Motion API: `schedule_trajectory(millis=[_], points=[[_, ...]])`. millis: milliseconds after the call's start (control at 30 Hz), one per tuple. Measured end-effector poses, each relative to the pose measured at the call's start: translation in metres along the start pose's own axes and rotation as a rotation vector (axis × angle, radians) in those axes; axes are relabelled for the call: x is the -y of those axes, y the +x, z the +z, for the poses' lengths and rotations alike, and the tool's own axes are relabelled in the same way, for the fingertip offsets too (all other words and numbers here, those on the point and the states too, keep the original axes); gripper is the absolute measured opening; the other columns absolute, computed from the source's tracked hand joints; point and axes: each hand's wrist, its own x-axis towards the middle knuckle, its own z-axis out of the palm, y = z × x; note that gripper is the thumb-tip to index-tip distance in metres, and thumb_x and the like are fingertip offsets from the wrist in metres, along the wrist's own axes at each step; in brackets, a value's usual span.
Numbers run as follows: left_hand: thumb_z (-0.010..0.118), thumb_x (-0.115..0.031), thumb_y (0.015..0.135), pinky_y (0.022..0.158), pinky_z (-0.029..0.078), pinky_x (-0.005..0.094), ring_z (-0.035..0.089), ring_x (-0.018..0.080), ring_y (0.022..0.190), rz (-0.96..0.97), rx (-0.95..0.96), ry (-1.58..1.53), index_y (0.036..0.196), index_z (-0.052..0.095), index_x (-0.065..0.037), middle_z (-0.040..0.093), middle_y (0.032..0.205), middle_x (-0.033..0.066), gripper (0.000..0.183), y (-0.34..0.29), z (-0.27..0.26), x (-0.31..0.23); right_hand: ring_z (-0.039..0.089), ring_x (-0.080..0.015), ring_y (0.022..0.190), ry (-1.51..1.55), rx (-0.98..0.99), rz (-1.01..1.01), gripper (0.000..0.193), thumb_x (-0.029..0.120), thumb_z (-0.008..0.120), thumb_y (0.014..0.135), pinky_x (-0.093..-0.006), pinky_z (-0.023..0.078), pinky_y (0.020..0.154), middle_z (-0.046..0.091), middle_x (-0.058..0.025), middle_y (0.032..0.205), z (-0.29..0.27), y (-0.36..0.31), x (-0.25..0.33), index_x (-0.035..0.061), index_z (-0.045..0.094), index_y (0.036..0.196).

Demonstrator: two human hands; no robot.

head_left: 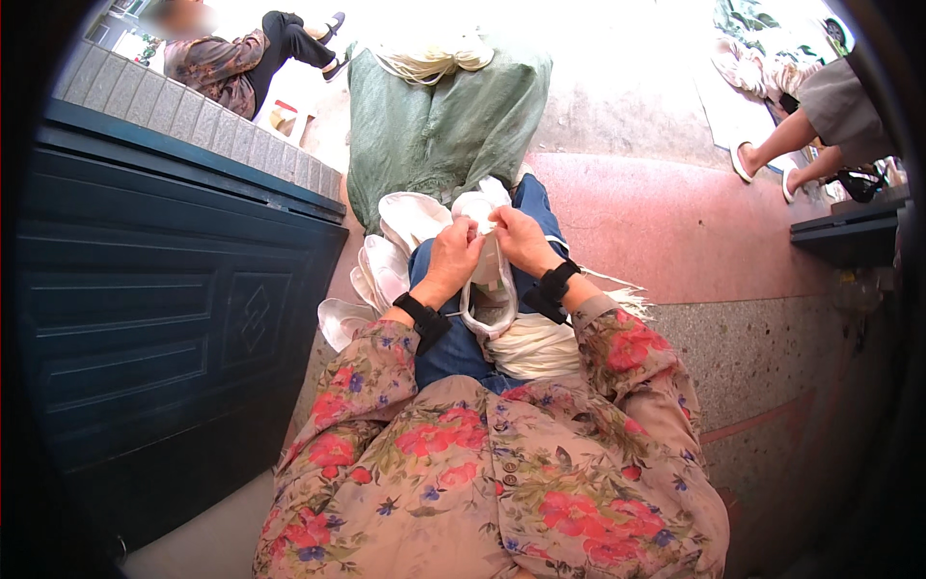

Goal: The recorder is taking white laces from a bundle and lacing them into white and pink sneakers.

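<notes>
A white shoe (490, 311) lies between my knees, its heel opening toward me and its toe pointing away. My left hand (451, 259) is closed at the left side of the shoe's upper, thumb and fingers pressed together; what they hold is hidden. From the right, my right hand (524, 241) pinches what looks like a white shoelace (488, 229) over the front of the shoe. Both hands meet closely there, fingertips nearly touching. A thick bundle of cream laces (536, 347) lies across my right thigh, its loose ends spreading to the right.
Several white shoes (384, 268) are piled beside my left leg. Ahead stands a green sack (424, 135) with more cream laces (439, 60) on top. A dark blue panelled door (164, 289) is at left. One person sits far left; another's legs (786, 150) show at right.
</notes>
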Motion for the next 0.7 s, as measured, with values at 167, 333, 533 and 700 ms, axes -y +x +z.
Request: schedule_trajectory(millis=[167,333,533,700], points=[[0.058,-0.011,0.075,0.061,0.046,0.0378,0.057,0.0316,0.068,0.258,0.021,0.235,0.080,0.056,0.000,0.057,0.071,0.0165,0.013,0.011,-0.008,0.006,0.055,-0.0334,0.087,-0.098,0.191,-0.003,0.027,0.013,0.055,0.074,-0.0395,0.043,0.073,0.058,-0.0183,0.087,-0.012,-0.001,0.017,0.0028,0.048,0.098],[0.054,-0.007,0.074,0.063,0.045,0.0383,0.053,0.0304,0.072,0.455,0.097,0.415,0.075,0.051,-0.001,0.053,0.069,0.0149,0.006,0.009,-0.025,0.005,0.057,-0.0319,0.083,-0.187,0.279,0.179,0.032,0.021,0.060,0.071,-0.0406,0.044,0.072,0.059,-0.0136,0.085,-0.018,-0.015,0.025,0.0035,0.050,0.096],[0.049,-0.003,0.071,0.063,0.044,0.0379,0.052,0.0297,0.074,0.487,0.048,0.629,0.076,0.050,-0.003,0.054,0.071,0.0138,0.004,0.000,-0.053,0.024,0.058,-0.0327,0.076,-0.408,0.173,0.161,0.024,0.022,0.055,0.073,-0.0427,0.044,0.067,0.059,-0.0148,0.080,-0.013,-0.019,0.014,0.0049,0.054,0.089],[0.048,-0.007,0.075,0.062,0.042,0.0425,0.052,0.0323,0.073,0.091,-0.251,0.875,0.078,0.051,-0.004,0.051,0.075,0.0155,0.005,-0.015,-0.157,0.069,0.058,-0.0335,0.075,-0.323,0.196,0.195,0.025,0.029,0.055,0.075,-0.0430,0.045,0.065,0.060,-0.0160,0.078,-0.028,-0.026,0.008,0.0055,0.057,0.085]])
